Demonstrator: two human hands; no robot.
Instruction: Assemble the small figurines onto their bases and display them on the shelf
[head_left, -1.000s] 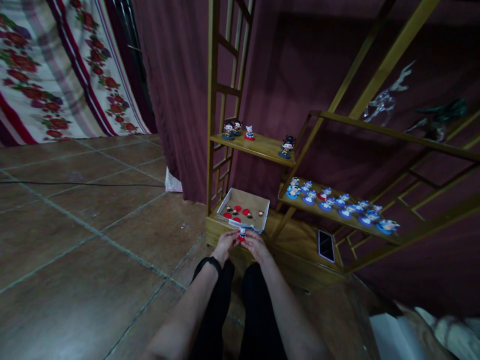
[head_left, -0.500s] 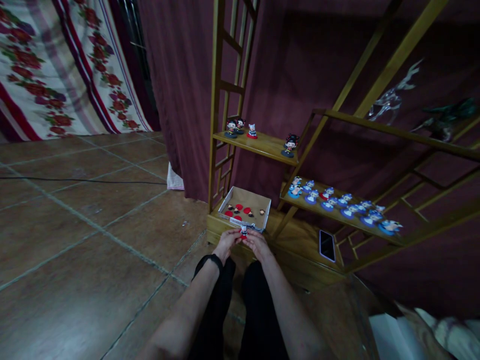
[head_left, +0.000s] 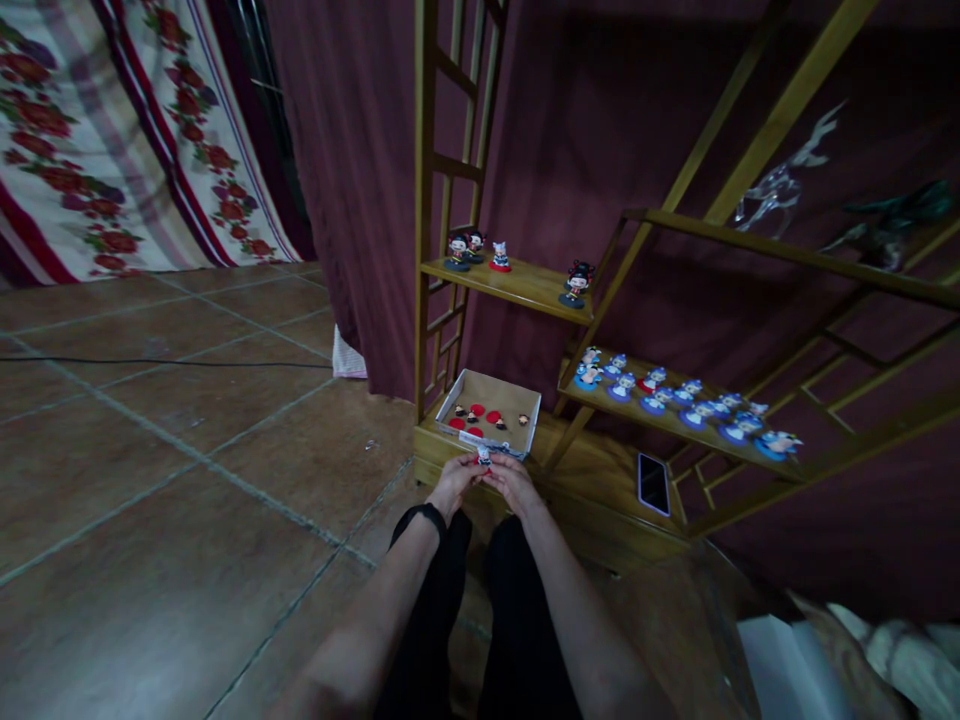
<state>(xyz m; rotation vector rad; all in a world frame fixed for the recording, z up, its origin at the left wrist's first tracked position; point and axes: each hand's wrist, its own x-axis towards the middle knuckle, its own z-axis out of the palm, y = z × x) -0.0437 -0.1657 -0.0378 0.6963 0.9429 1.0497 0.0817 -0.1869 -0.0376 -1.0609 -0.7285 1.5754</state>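
Note:
A small white-headed figurine (head_left: 484, 457) on a red base is held between both hands, just in front of the box's near wall. My left hand (head_left: 453, 482), with a dark band on the wrist, pinches it from the left. From the right, my right hand (head_left: 513, 480) closes on the same figurine with its fingertips. Just beyond them stands a shallow open cardboard box (head_left: 501, 384), with several loose red discs (head_left: 493, 417) and small dark figurine pieces (head_left: 500, 424) inside. The fingertips partly cover the figurine's base.
A wooden shelf unit (head_left: 517, 289) carries several dark-haired figurines (head_left: 576, 284) and a white one (head_left: 500, 257). Blue-based figurines (head_left: 658, 400) line the lower right shelf. A phone (head_left: 653, 485) lies on the bottom board. Glass deer (head_left: 787, 180) stands upper right; a cable (head_left: 165, 361) crosses the floor.
The view has shifted slightly. Both hands stay closed on the figurine, which sits about the same place before the box, perhaps turned a little.

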